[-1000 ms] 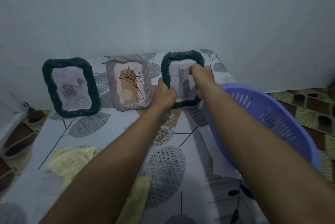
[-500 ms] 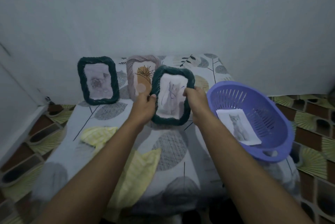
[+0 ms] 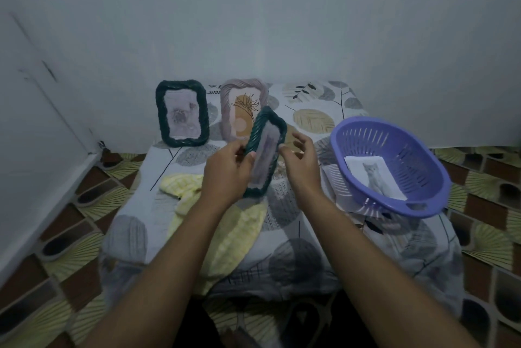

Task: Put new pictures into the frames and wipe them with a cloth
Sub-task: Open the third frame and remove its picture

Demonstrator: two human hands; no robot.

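Observation:
My left hand point(image 3: 227, 171) grips a dark green picture frame point(image 3: 265, 150) by its left edge and holds it tilted above the table. My right hand point(image 3: 298, 157) hovers just right of the frame with its fingers spread, apart from it. A second dark green frame point(image 3: 182, 113) and a pale lilac frame point(image 3: 242, 105) stand against the wall at the back. A yellow cloth point(image 3: 225, 223) lies crumpled on the table under my left forearm. A cat picture point(image 3: 375, 175) lies inside the purple basket point(image 3: 394, 133).
The small table point(image 3: 310, 257) carries a leaf-patterned cover. The basket overhangs its right edge. A patterned tile floor point(image 3: 493, 206) surrounds the table, and a plain wall point(image 3: 253, 23) rises right behind it.
The green frame has come away from the wall toward me and turned edge-on. My right hand has let go of it; my left hand still holds it.

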